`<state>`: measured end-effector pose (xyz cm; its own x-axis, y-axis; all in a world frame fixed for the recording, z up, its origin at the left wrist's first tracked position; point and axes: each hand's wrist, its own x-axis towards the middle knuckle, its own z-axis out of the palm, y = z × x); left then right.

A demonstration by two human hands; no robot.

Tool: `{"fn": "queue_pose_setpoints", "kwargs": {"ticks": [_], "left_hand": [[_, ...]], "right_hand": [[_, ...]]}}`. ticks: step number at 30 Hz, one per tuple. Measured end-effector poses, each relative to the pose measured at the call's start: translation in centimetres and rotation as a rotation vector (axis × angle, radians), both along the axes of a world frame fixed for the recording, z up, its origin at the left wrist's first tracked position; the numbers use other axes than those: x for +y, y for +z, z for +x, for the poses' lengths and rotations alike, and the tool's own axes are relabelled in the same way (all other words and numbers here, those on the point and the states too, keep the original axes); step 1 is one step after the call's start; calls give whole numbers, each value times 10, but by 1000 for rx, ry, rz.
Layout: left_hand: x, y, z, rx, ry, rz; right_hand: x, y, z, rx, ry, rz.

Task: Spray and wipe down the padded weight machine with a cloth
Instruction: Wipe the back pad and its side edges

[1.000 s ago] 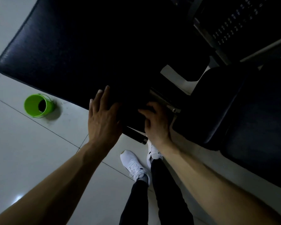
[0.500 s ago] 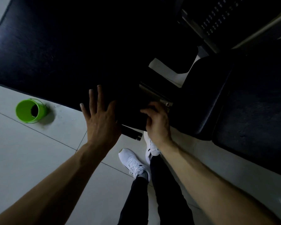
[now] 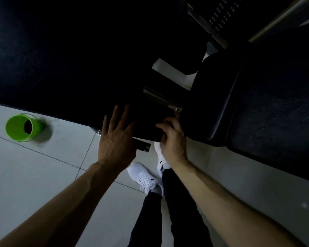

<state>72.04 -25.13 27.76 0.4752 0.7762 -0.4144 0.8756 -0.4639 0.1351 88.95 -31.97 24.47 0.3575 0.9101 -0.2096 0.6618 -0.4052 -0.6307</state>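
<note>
Left hand (image 3: 117, 139) lies spread flat on the near edge of the machine pad (image 3: 61, 59); right hand (image 3: 173, 141) curls beside it, and it is too dark to tell whether it pinches a cloth. The pad looks firm, fixed and slick, so it likely suits pressing, not gripping. Beyond, on the floor (image 3: 34, 175), a green bucket (image 3: 14, 127) holds something dark.

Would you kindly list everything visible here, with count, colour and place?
Large padded cushion: one, black, upper left.
Second padded cushion: one, black, right.
Plastic bucket: one, green, floor at left.
Metal frame bar: one, silver, between the cushions.
Cylindrical grip: one, black, below large cushion's edge.
Weight stack: one, dark, top right.
Tiled floor: pale grey, underneath.
Shoes: two, white, bottom centre.
Trousers: one pair, dark, bottom centre.
Left hand: flat on large cushion's edge.
Right hand: fingers curled at its corner; cloth indiscernible.
</note>
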Motion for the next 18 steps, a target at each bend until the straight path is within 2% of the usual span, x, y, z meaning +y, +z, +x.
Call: {"fn": "queue_pose_setpoints", "kwargs": {"ticks": [3, 5, 7, 9, 11, 14, 18], "left_hand": [[0, 1, 1, -8, 14, -6], [0, 1, 2, -28, 21, 7], [1, 1, 1, -39, 15, 21], [1, -1, -1, -47, 3, 26], [2, 1, -2, -38, 1, 8], [2, 2, 0, 0, -8, -12], [-1, 4, 3, 14, -9, -13]], "right_hand": [[-5, 9, -12, 100, -127, -73], [32, 15, -11, 126, -159, -8], [75, 15, -6, 79, -78, 84], [96, 7, 1, -5, 37, 87], [87, 6, 8, -16, -7, 13], [47, 12, 6, 81, -201, -39], [10, 13, -16, -16, -236, -112]]}}
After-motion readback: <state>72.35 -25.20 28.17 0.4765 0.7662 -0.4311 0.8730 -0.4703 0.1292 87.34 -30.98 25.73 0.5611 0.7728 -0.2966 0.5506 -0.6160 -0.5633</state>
